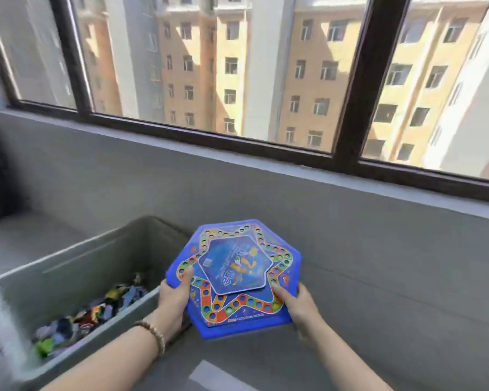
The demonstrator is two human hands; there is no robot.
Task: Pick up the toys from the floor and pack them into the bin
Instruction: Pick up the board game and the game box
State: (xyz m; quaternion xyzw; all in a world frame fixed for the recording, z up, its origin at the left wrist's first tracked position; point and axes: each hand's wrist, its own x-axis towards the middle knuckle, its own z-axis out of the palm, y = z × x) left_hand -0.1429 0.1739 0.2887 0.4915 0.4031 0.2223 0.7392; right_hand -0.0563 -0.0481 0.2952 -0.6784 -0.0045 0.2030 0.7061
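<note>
While both hands grasp it at its near edges, the blue hexagonal game board is held in the air, tilted slightly, just right of the bin and above the grey floor. A star-shaped track of coloured holes runs round the board face. A smaller blue hexagonal card lies flat on the centre of the board.

The left hand grips the near-left edge, thumb on top, fingers underneath. The right hand grips the near-right edge in the same manner. A beaded bracelet sits on the left wrist.

The bin is grey, open-topped, and stands on the floor at left. Small mixed toys lie on its bottom; their outlines are blurred.

Beyond the board, a grey wall rises to a dark-framed window. Tan and white apartment blocks show through the glass.
</note>
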